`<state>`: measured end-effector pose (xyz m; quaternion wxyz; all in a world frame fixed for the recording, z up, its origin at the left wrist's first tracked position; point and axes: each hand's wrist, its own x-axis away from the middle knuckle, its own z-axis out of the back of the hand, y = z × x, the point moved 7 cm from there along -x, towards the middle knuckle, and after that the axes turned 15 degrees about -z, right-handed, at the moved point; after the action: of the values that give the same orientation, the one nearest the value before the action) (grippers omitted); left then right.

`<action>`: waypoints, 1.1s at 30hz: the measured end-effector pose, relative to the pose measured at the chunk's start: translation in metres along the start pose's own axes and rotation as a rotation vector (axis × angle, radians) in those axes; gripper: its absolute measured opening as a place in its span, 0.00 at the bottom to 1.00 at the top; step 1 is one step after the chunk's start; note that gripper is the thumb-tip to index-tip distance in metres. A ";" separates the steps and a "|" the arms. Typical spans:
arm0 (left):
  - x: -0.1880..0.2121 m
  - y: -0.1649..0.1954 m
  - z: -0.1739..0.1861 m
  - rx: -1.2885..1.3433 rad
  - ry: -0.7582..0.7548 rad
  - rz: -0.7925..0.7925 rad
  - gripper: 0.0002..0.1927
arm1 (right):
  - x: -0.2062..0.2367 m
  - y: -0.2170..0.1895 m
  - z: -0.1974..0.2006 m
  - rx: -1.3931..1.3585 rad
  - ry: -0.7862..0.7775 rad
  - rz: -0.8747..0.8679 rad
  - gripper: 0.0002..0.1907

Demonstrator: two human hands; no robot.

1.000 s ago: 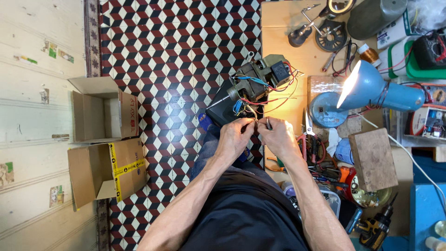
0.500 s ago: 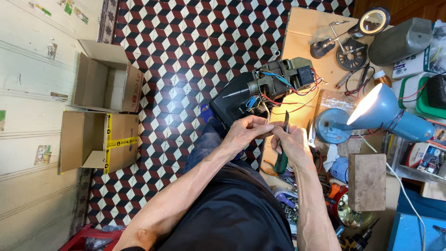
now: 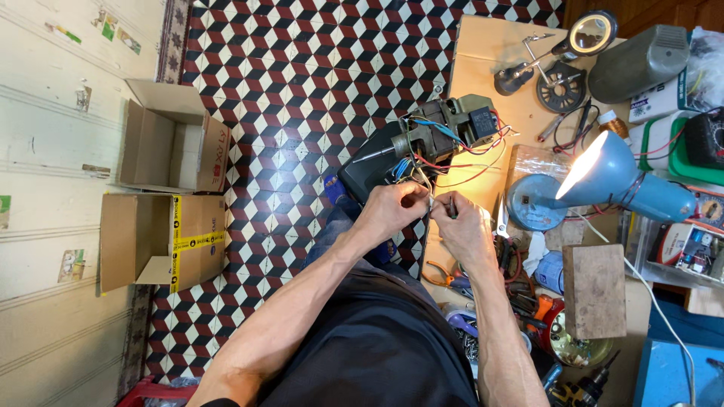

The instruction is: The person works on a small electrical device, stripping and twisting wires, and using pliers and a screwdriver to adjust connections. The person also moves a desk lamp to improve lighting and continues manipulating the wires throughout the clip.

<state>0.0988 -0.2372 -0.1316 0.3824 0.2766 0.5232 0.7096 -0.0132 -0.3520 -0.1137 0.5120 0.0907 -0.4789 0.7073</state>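
Observation:
A small electric motor (image 3: 445, 132) with red, blue and white wires (image 3: 452, 162) lies at the edge of a wooden bench, beside a dark casing (image 3: 368, 172). My left hand (image 3: 392, 209) pinches a few thin wires coming from the motor between thumb and fingers. My right hand (image 3: 466, 230) is right next to it, closed around a slim dark hand tool (image 3: 451, 205) whose tip meets the same wires. Which kind of tool it is I cannot tell.
A lit blue desk lamp (image 3: 611, 185) shines on the bench. A magnifier stand (image 3: 562, 53), a grey housing (image 3: 641, 64), a wooden block (image 3: 594, 290), scissors (image 3: 501, 218) and scattered tools crowd the bench. Two open cardboard boxes (image 3: 173, 151) (image 3: 162, 241) stand on the tiled floor.
The view has shifted and tilted. Both hands stay together at the motor's wires; the dark tool that stuck up from my right hand now sits lower at the wires.

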 end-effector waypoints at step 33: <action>0.010 0.030 -0.016 0.137 -0.058 0.009 0.12 | 0.031 0.000 0.006 -0.218 0.548 0.460 0.06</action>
<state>0.0731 -0.2422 -0.1073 0.3744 0.3248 0.5579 0.6656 -0.0293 -0.3364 -0.0911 0.4555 -0.2670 -0.4042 0.7468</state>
